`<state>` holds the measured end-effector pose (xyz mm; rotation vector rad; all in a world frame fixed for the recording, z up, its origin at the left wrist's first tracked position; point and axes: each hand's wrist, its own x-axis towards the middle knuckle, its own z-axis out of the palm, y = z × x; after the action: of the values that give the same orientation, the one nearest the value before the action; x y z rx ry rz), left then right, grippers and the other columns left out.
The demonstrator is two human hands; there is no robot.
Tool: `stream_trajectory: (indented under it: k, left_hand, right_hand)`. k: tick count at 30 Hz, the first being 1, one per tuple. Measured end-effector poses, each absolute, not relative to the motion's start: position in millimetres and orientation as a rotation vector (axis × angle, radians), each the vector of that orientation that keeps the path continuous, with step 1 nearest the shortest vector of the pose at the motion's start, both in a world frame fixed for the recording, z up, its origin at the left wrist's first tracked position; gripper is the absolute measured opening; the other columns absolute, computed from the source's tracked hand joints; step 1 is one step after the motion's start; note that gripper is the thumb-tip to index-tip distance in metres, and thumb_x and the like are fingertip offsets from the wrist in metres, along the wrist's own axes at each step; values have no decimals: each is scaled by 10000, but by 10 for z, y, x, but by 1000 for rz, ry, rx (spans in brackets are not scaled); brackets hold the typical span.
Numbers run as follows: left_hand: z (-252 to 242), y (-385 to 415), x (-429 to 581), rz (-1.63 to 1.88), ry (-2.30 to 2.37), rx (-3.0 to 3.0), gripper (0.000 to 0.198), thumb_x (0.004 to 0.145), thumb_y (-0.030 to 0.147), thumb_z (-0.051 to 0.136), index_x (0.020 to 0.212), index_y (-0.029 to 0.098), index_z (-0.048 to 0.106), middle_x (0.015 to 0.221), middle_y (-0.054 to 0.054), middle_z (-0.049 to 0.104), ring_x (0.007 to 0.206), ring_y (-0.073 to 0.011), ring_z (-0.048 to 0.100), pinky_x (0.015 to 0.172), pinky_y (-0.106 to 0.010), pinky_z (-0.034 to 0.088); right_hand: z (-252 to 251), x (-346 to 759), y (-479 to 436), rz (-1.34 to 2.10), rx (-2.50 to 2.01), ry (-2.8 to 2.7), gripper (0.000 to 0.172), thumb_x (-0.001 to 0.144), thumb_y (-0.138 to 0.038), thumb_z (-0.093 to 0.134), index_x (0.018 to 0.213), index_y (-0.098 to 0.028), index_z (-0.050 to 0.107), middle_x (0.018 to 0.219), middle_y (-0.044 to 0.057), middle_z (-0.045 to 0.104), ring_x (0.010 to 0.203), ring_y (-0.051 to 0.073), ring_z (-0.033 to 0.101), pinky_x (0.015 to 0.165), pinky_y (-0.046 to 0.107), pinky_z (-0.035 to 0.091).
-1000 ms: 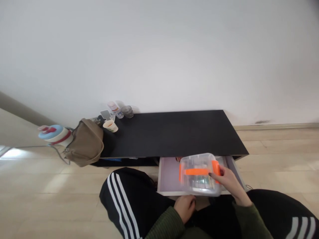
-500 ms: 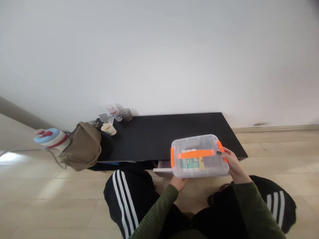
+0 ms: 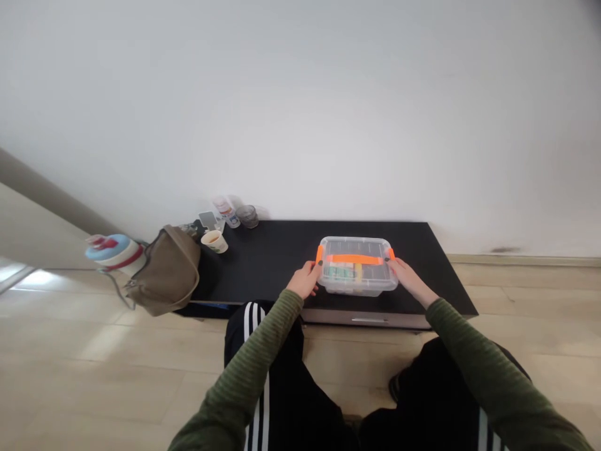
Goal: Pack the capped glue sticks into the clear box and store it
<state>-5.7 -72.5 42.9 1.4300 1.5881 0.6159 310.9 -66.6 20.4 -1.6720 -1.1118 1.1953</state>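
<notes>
A clear plastic storage box [image 3: 375, 275] with an orange carrying handle [image 3: 354, 259] and orange side latches is at the right half of the black low cabinet [image 3: 277, 263]. Green-and-white packs and something yellow show through its lid. My left hand [image 3: 304, 280] grips the box's left end, thumb by the latch. At the opposite end, my right hand [image 3: 407, 275] has its thumb on the other latch and its fingers along the side. Whether the box's base fully rests on the top I cannot tell.
On the cabinet's left stand a paper cup [image 3: 215, 242] of brown liquid, a glass [image 3: 248, 217] and a spray can [image 3: 227, 213]. A brown bag [image 3: 169, 269] sits at the left end, beside a large blue-and-white bottle [image 3: 116, 252]. A drawer front [image 3: 369, 318] faces my knees.
The box has moved away from me, from above my lap to over the cabinet. My left hand has gone from under its near edge to its left end. The drawer, pulled out before, now looks closed.
</notes>
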Motion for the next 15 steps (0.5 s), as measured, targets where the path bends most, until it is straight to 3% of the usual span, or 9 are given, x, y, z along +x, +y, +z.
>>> stream_trajectory:
  k: [4, 7, 12, 15]
  left_hand:
    - [547, -317, 102, 428, 1777, 1611, 561, 911, 614, 374, 1136, 139, 568, 1087, -215, 688, 908, -306, 695, 757, -377, 519]
    - [539, -167, 134, 423, 1785, 1653, 518, 937, 554, 339, 1054, 123, 601, 1159, -248, 668, 1080, -343, 646, 894, -403, 465]
    - [411, -132, 24, 515, 1716, 1627, 576, 948, 573, 268, 1074, 139, 625, 1144, -194, 687, 1043, -296, 651, 887, -367, 466]
    - [284, -129, -57, 684, 1633, 1537, 564, 925, 604, 307, 993, 161, 649, 1001, -132, 716, 917, -257, 657, 806, -338, 481]
  right_hand:
    - [288, 3170, -631, 838, -1847, -1493, 337, 865, -563, 508, 866, -233, 578, 726, 25, 673, 662, 196, 624, 634, 291, 438]
    - [312, 3202, -610, 746, -1851, -1609, 329, 905, -533, 449, 874, -231, 576, 725, 35, 667, 671, 202, 628, 651, 292, 425]
    - [149, 3267, -536, 800, -1743, -1555, 355, 916, -443, 355, 717, -228, 556, 669, 19, 639, 660, 189, 584, 648, 292, 433]
    - [23, 3295, -498, 906, -1709, -1485, 377, 904, -430, 342, 724, -221, 599, 662, 19, 649, 640, 190, 580, 626, 300, 453]
